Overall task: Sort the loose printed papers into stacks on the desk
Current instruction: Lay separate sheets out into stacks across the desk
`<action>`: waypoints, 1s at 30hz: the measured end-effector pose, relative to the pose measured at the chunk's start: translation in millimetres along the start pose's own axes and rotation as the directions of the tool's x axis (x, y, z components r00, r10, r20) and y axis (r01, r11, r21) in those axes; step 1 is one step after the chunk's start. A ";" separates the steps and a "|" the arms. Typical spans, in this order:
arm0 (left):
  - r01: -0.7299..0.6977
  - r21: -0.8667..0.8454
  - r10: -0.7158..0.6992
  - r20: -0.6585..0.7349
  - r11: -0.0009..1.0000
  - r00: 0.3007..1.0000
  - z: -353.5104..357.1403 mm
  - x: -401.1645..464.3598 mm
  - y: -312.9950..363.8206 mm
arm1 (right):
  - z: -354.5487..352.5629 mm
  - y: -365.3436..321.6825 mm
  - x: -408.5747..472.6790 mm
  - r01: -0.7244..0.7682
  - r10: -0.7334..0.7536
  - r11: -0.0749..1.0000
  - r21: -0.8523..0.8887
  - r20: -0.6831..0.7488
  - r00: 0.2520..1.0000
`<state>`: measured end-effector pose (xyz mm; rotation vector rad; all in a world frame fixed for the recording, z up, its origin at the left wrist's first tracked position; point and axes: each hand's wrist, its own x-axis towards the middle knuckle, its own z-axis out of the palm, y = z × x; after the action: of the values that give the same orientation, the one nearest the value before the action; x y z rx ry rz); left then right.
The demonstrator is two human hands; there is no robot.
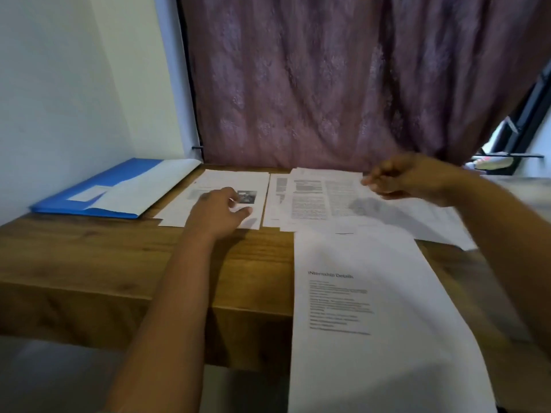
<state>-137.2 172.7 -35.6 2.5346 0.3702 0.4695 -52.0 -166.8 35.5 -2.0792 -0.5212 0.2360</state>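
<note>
Printed papers lie across the far part of the wooden desk (89,248). On the left is a small stack (220,180) with a dark photo on its top sheet; my left hand (220,211) rests flat on it, fingers spread. To its right lies a looser pile of text pages (316,201). My right hand (408,177) hovers blurred over that pile's far right corner, fingers curled; whether it pinches a sheet is unclear. One large sheet (372,308) headed "Internship Details" hangs over the desk's near edge.
A blue folder (86,192) with white sheets on it lies at the far left against the white wall. A purple curtain (328,79) hangs right behind the desk. More white sheets (432,222) spread to the right under my right forearm.
</note>
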 end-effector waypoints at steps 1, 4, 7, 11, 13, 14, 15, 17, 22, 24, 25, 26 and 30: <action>-0.008 -0.042 0.010 0.047 0.999 0.999 1.7 -12.1 15.2 | -13.8 7.2 -17.9 -0.045 0.049 0.995 -0.087 0.042 0.998; -0.086 -0.141 0.116 0.216 0.986 0.970 17.0 -46.8 56.0 | -23.3 30.9 -56.4 -0.128 0.181 0.893 -0.432 0.084 0.980; -0.197 -0.108 0.225 0.414 0.974 0.882 38.8 -67.2 83.1 | -2.7 50.2 -74.1 -0.127 0.254 0.798 -0.589 0.137 0.957; -0.308 0.053 0.249 0.464 0.950 0.850 59.2 -74.5 87.1 | 10.6 64.0 -81.3 -0.138 0.228 0.812 -0.567 0.091 0.969; -0.304 0.047 0.252 0.449 0.951 0.857 63.3 -74.2 84.6 | 10.2 68.5 -81.2 -0.136 0.221 0.823 -0.551 0.090 0.971; -0.302 0.037 0.255 0.445 0.953 0.859 64.6 -73.8 83.9 | 9.7 69.9 -81.2 -0.135 0.218 0.828 -0.544 0.090 0.972; -0.296 0.023 0.255 0.443 0.955 0.860 65.9 -73.1 83.3 | 9.4 70.8 -81.3 -0.130 0.211 0.834 -0.536 0.091 0.973; -0.277 -0.018 0.256 0.443 0.961 0.859 66.9 -73.4 82.5 | 9.4 72.1 -81.7 -0.119 0.197 0.844 -0.523 0.095 0.976; -0.241 -0.077 0.249 0.455 0.968 0.855 66.8 -77.8 82.0 | 9.8 84.5 -82.8 -0.093 0.131 0.892 -0.441 0.056 0.990; -0.256 -0.023 0.239 0.450 0.966 0.861 66.0 -78.9 82.1 | 8.6 91.8 -82.9 -0.109 0.107 0.922 -0.372 -0.027 0.994; -0.262 0.028 0.223 0.444 0.965 0.868 65.1 -79.0 82.1 | 7.8 94.2 -82.3 -0.126 0.109 0.927 -0.353 -0.068 0.992; -0.262 0.074 0.204 0.438 0.962 0.875 63.7 -79.4 82.6 | 7.1 95.9 -80.7 -0.143 0.117 0.925 -0.351 -0.094 0.989; -0.240 0.115 0.166 0.443 0.964 0.881 62.3 -81.6 84.6 | 8.2 98.8 -73.1 -0.167 0.128 0.886 -0.432 -0.119 0.985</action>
<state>-172.0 46.7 -59.8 2.7586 -0.0283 -0.0620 -93.3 -239.3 -55.0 -2.5655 -0.3860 0.1204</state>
